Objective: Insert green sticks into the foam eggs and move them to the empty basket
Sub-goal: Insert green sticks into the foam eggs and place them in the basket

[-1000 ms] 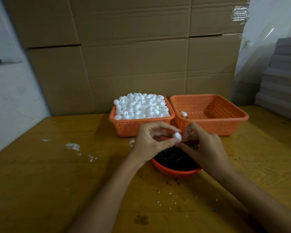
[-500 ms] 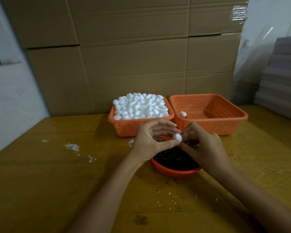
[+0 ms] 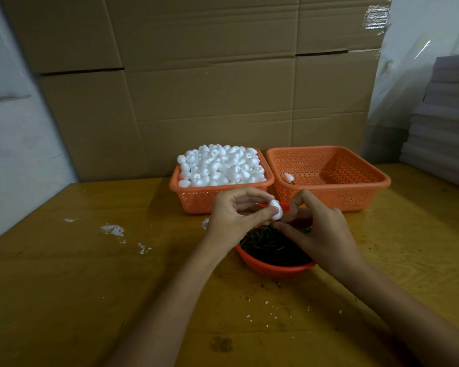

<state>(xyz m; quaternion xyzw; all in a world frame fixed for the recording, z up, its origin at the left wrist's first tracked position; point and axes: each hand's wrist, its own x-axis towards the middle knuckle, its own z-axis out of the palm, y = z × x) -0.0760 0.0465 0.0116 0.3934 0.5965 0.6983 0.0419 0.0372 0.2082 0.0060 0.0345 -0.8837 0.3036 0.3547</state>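
Over stick bowl [image 3: 273, 268], before egg basket [image 3: 204, 200] | left fingers [image 3: 260, 214] pinch foam egg [image 3: 276, 209] | right fingers [image 3: 289, 230]: grip unclear

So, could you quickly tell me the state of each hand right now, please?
Left hand: closed, pinching a small white foam egg.
Right hand: curled against that egg's base; whether it holds anything cannot be told.
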